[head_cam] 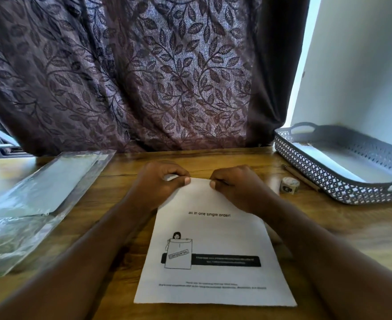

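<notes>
Both hands pinching the far edge of the printed sheet [213, 245]: left hand [160, 183] and right hand [234, 188] curled tight on it. White paper, black print, lying on the wooden table [328, 227].

On my feed the sheet of paper [213, 239] was white, printed in black: a line drawing of a figure behind a big envelope, and a solid black bar with pale lettering. The curtain [132, 65] was dusky purple-brown, woven with trailing leaf vines. I saw the table [340, 227] as warm honey-brown wood grain and the tray [305, 162] as grey with a diamond lattice — the plastic sleeve [40, 192] was clear with a silvery sheen.
</notes>
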Motion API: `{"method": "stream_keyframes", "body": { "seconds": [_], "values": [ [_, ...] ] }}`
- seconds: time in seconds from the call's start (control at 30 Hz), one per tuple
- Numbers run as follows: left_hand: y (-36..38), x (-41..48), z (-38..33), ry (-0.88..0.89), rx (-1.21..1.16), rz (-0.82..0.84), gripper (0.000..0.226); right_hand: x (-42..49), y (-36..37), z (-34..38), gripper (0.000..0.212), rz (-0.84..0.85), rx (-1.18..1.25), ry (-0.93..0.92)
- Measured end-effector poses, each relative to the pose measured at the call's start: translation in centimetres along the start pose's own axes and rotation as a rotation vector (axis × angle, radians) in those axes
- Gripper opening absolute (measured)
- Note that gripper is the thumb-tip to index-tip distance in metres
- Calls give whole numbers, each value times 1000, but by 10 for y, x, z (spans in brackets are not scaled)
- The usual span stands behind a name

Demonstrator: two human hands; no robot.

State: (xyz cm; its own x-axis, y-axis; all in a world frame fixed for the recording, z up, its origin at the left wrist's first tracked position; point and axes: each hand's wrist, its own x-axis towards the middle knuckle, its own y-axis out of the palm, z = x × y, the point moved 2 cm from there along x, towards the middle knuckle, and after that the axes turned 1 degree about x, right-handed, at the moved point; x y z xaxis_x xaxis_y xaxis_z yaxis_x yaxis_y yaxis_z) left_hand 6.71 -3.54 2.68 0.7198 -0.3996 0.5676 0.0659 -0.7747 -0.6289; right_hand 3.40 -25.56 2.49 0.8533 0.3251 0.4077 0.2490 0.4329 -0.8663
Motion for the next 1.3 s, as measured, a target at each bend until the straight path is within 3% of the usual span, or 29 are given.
{"method": "stream_keyframes", "body": {
  "seconds": [0.1, 0.23, 0.33, 0.57, 0.63, 0.7, 0.77, 0.87, 1.0, 1.3],
  "values": [
    [-6, -1, 8, -27, -35, 0, 2, -5, -8, -17, 20, 35, 61, 90],
    [-11, -1, 18, -59, -66, -45, 12, -10, -15, -33, 23, 6, 142, 154],
    [-10, 0, 26, -65, -73, -58, 1, -11, -12, -39, 31, 18, 200, 206],
    [-16, -1, 35, -119, -70, -81, 8, -13, -13, -42, 6, -118, 504, 321],
    [-17, 0, 33, -105, 7, -86, 8, -12, -12, -41, 7, -157, 508, 328],
    [-16, 2, 24, -46, 330, -88, 33, -10, -11, -36, 8, -193, 490, 295],
    [-5, 3, 3, 54, 535, -50, 43, -8, -9, -27, 7, -219, 417, 242],
    [17, 2, -26, 118, 426, 48, 35, -6, -4, -10, 3, -235, 368, 148],
    [21, 2, -24, 157, 441, 45, 27, -5, 1, -3, 3, -172, 338, 49],
    [-1, 1, 13, -44, 401, 67, 24, -8, -4, -42, 4, -279, 326, 192]
  ]
}}
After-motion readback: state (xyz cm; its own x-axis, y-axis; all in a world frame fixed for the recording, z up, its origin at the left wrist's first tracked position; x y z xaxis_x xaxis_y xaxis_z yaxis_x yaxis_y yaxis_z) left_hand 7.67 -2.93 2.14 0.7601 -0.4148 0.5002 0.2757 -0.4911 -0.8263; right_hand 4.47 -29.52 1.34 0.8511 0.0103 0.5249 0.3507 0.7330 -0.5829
